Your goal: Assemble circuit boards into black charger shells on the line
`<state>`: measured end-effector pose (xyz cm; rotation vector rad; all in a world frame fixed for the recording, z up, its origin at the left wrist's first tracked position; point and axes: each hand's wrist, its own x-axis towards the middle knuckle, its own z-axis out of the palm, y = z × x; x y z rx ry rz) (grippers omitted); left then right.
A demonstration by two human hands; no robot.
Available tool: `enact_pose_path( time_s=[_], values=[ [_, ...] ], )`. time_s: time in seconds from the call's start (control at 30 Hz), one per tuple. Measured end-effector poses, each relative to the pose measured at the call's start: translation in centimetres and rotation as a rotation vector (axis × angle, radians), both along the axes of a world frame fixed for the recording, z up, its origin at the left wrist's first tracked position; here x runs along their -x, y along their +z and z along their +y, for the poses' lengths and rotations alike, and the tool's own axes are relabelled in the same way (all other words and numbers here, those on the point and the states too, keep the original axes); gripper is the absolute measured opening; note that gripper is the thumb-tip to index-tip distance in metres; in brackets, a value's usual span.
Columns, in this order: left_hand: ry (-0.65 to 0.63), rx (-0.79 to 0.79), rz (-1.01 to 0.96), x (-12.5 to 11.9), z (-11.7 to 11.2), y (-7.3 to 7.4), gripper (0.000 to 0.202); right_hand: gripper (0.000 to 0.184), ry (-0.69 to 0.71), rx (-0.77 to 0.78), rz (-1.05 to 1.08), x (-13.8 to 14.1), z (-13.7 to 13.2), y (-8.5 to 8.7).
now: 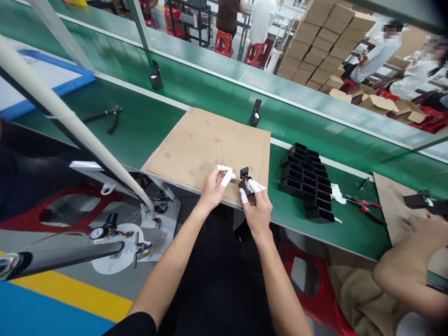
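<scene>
Right hand (258,210) pinching one black part (244,179), left hand (212,186) beside (fingertips (227,178) capped)

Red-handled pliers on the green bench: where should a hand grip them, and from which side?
Grip the pliers by their handles, probably from above: they lie flat on the green bench, handles spread rightward, jaws pointing left at the black housings. The right hand is nearer but holds a small black part.
</scene>
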<state>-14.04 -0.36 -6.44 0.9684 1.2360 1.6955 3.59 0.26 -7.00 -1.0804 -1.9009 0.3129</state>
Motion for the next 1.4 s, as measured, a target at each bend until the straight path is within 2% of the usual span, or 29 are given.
enact_pose_path(
  time_s=[0.1, 0.2, 0.27, 0.37, 0.53, 0.63, 0.73, 0.93, 1.07, 1.27, 1.4],
  values=[
    [0.001, 0.006, 0.014, 0.0, 0.0, 0.0, 0.033, 0.037, 0.025, 0.107, 0.102, 0.2, 0.2, 0.3],
    [-0.003, 0.001, 0.010, 0.0, 0.2, 0.2, 0.033, 0.046, -0.020, 0.392, 0.479, 0.5, 0.1, 1.6],
    [0.007, 0.003, 0.005, 0.1, 0.3, 0.4, 0.034, 0.048, -0.011, 0.602, 0.828, 0.6, -0.2, 3.3],
    [0.035, 0.020, 0.025, 0.2, 0.4, 0.7, 0.037, 0.034, 0.051, 0.815, 1.235, 0.6, -1.0, 6.3],
    [0.039, 0.021, 0.051, 0.0, 0.3, 1.1, 0.040, 0.023, 0.003, 1.023, 1.526, 0.0, -2.5, 10.6],
    [0.045, 0.026, 0.059, -0.1, 0.3, 1.2, 0.041, 0.025, -0.037, 1.095, 1.597, -0.6, -3.0, 12.2],
    [0.051, 0.037, 0.067, -0.1, 0.4, 1.1, 0.041, 0.026, -0.040, 1.140, 1.599, -1.1, -3.3, 13.1],
    [0.061, 0.036, 0.081, -0.1, 0.4, 1.2, 0.041, 0.026, 0.080, 1.089, 1.595, -1.5, -4.1, 13.7],
    [0.065, 0.032, 0.095, -0.1, 0.4, 1.1, 0.038, 0.025, 0.104, 1.056, 1.554, -1.5, -4.3, 13.3],
    [0.059, 0.021, 0.088, -0.1, 0.4, 0.9, 0.037, 0.024, 0.107, 0.904, 1.443, -1.2, -4.1, 11.6],
    [0.060, 0.020, 0.080, -0.1, 0.3, 1.0, 0.039, 0.027, 0.107, 0.893, 1.408, -1.3, -3.9, 11.2]
  ],
)
